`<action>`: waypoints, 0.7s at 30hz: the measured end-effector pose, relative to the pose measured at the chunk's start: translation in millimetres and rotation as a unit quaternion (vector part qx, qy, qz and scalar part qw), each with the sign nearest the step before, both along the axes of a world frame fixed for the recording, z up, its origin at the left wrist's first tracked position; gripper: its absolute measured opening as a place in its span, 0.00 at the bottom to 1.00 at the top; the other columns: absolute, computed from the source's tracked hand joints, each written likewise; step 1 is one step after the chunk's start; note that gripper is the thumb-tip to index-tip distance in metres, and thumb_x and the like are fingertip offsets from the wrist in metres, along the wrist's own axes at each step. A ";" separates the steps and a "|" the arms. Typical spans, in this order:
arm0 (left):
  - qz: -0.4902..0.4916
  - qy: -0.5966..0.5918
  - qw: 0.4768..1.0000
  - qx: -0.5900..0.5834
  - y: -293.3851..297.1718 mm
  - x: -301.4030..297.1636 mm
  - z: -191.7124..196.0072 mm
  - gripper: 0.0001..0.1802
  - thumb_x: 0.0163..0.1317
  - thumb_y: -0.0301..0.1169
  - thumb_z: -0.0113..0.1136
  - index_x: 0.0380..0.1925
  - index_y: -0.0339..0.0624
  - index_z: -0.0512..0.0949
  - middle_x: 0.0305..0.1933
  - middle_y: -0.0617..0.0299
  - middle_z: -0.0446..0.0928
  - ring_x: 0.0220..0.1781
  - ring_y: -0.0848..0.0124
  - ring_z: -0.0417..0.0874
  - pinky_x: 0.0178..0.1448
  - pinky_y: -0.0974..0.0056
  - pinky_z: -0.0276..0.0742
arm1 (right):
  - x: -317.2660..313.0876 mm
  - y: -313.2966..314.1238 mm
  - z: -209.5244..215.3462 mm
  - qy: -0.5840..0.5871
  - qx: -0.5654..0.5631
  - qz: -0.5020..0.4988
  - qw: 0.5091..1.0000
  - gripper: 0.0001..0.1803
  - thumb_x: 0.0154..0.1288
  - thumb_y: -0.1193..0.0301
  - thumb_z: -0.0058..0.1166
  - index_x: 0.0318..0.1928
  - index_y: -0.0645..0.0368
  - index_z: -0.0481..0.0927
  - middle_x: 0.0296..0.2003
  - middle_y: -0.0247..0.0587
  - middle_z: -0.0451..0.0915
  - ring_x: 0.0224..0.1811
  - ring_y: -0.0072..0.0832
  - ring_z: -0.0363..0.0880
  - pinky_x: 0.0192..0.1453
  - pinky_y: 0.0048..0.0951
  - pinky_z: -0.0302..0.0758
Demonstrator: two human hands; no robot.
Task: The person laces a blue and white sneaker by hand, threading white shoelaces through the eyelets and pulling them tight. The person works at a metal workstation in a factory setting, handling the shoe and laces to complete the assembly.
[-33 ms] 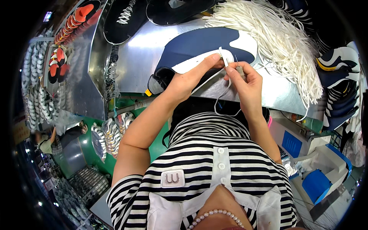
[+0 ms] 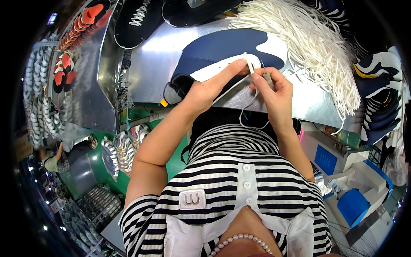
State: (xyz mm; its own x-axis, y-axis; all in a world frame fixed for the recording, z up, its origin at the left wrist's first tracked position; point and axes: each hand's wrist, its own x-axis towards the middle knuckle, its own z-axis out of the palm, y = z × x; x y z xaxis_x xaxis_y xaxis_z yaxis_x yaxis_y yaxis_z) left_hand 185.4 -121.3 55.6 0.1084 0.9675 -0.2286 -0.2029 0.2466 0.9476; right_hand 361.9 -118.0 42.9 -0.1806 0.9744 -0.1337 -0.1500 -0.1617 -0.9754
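A navy and white shoe upper (image 2: 209,49) lies on the metal bench in front of me. My left hand (image 2: 212,87) is closed on the white eyelet strip along its near edge, thumb on top and fingers tucked under. My right hand (image 2: 276,88) pinches a white shoelace (image 2: 242,116) close to the strip's rounded end. From there the lace hangs in a loop over the bench's near edge. A small tool with a pale, wrapped-looking handle (image 2: 267,77) and a thin metal point sits within the right hand's curled fingers. Where the lace meets the eyelets is partly hidden by the fingertips.
A big heap of white laces (image 2: 317,55) covers the bench's right side. Dark shoe uppers (image 2: 132,25) lie at the back left. Stacked navy and white uppers (image 2: 379,103) stand at far right, above a white and blue machine (image 2: 359,192). Red-orange uppers (image 2: 83,25) are at far left.
The shoe upper and my left hand have shifted very slightly to the left. My right hand keeps its pinch on the lace, almost unmoved.
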 end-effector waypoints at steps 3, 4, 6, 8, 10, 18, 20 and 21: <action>0.045 0.034 0.998 0.025 1.1 2.7 8.4 0.11 0.66 0.31 0.64 0.42 0.34 0.84 0.41 0.59 0.86 0.41 0.73 0.85 0.49 0.70 0.80 | -0.9 -0.3 -5.2 -0.079 0.045 0.002 0.996 0.06 0.67 0.72 0.60 0.38 0.63 0.82 0.24 0.27 0.77 0.26 0.10 0.69 0.30 0.16 0.65; 0.046 0.040 0.998 0.028 2.3 2.3 7.1 0.10 0.65 0.31 0.65 0.41 0.35 0.84 0.40 0.59 0.86 0.41 0.74 0.84 0.48 0.70 0.79 | -1.9 1.3 -5.5 -0.101 0.060 0.003 0.993 0.06 0.67 0.72 0.60 0.38 0.63 0.82 0.23 0.27 0.76 0.26 0.10 0.68 0.29 0.16 0.65; 0.058 0.046 0.997 0.019 3.8 3.0 6.0 0.10 0.64 0.31 0.66 0.40 0.35 0.84 0.39 0.60 0.86 0.38 0.75 0.84 0.44 0.70 0.78 | -0.1 0.7 -2.7 -0.136 0.088 0.019 0.987 0.09 0.67 0.71 0.60 0.41 0.65 0.80 0.25 0.33 0.79 0.26 0.15 0.73 0.31 0.19 0.69; 0.047 0.049 0.998 0.005 5.2 2.3 8.7 0.11 0.64 0.32 0.66 0.40 0.36 0.84 0.39 0.60 0.86 0.37 0.75 0.83 0.43 0.71 0.78 | -2.4 -2.1 8.0 -0.119 0.123 -0.020 0.985 0.10 0.68 0.71 0.59 0.44 0.65 0.78 0.29 0.37 0.82 0.29 0.20 0.78 0.33 0.22 0.73; 0.043 0.039 0.998 0.015 3.6 6.3 11.8 0.11 0.65 0.33 0.65 0.41 0.36 0.84 0.40 0.60 0.86 0.36 0.75 0.83 0.43 0.71 0.78 | 2.0 0.2 7.2 -0.135 0.185 -0.013 0.973 0.11 0.71 0.72 0.56 0.48 0.65 0.75 0.36 0.44 0.85 0.35 0.30 0.85 0.38 0.27 0.78; 0.029 0.105 0.992 0.065 4.9 1.2 6.9 0.10 0.66 0.31 0.63 0.42 0.36 0.84 0.39 0.61 0.86 0.37 0.76 0.84 0.42 0.72 0.79 | 7.5 13.0 8.3 -0.208 0.222 0.037 0.952 0.07 0.70 0.74 0.54 0.44 0.64 0.77 0.33 0.45 0.86 0.35 0.36 0.88 0.37 0.28 0.80; 0.025 0.122 0.989 0.074 4.6 4.2 11.4 0.09 0.67 0.28 0.62 0.41 0.33 0.84 0.37 0.63 0.86 0.38 0.77 0.85 0.41 0.72 0.79 | 7.9 15.7 3.2 -0.201 0.232 0.024 0.951 0.06 0.70 0.74 0.55 0.44 0.64 0.77 0.32 0.44 0.87 0.34 0.36 0.88 0.36 0.28 0.80; 0.027 0.142 0.986 0.083 3.9 4.7 10.4 0.09 0.66 0.27 0.62 0.41 0.33 0.84 0.37 0.63 0.86 0.38 0.77 0.85 0.41 0.72 0.79 | 8.6 16.4 2.6 -0.205 0.228 0.027 0.951 0.07 0.69 0.74 0.55 0.44 0.64 0.77 0.31 0.44 0.87 0.34 0.36 0.88 0.36 0.28 0.80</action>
